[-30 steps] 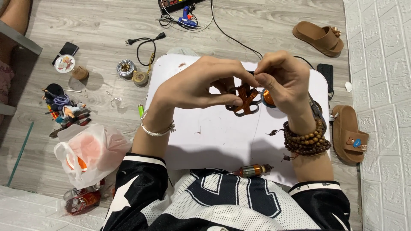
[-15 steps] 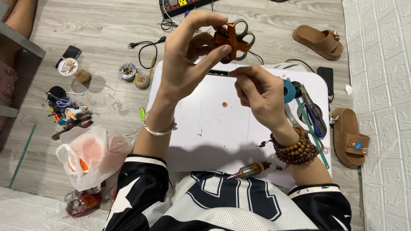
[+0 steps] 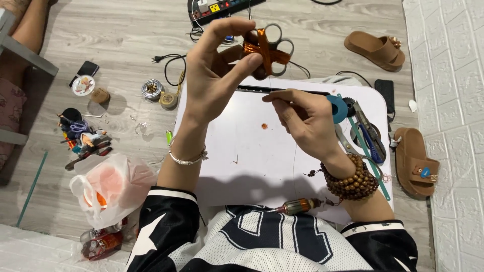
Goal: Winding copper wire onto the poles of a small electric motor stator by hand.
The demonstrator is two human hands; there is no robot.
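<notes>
My left hand (image 3: 217, 75) is raised above the far edge of a small white table (image 3: 242, 166), pinching a cross-shaped part with grey rings wrapped in copper-coloured wire (image 3: 266, 48). My right hand (image 3: 302, 118) is lower, over the table, with thumb and fingers pinched on a thin wire that runs up to the part; the wire itself is barely visible. I wear a silver bangle on the left wrist and brown bead bracelets on the right.
A blue tape roll (image 3: 337, 108), cutters (image 3: 370, 136) and a green ruler lie on the table's right side. Brown sandals (image 3: 374, 49) (image 3: 414, 161), a power strip (image 3: 219, 7), a plastic bag (image 3: 108, 189) and small tools (image 3: 80, 138) lie on the wooden floor.
My left hand lifted the copper-wound part from the table up to the far edge. My right hand drew apart from it, lower and nearer me, pulling wire.
</notes>
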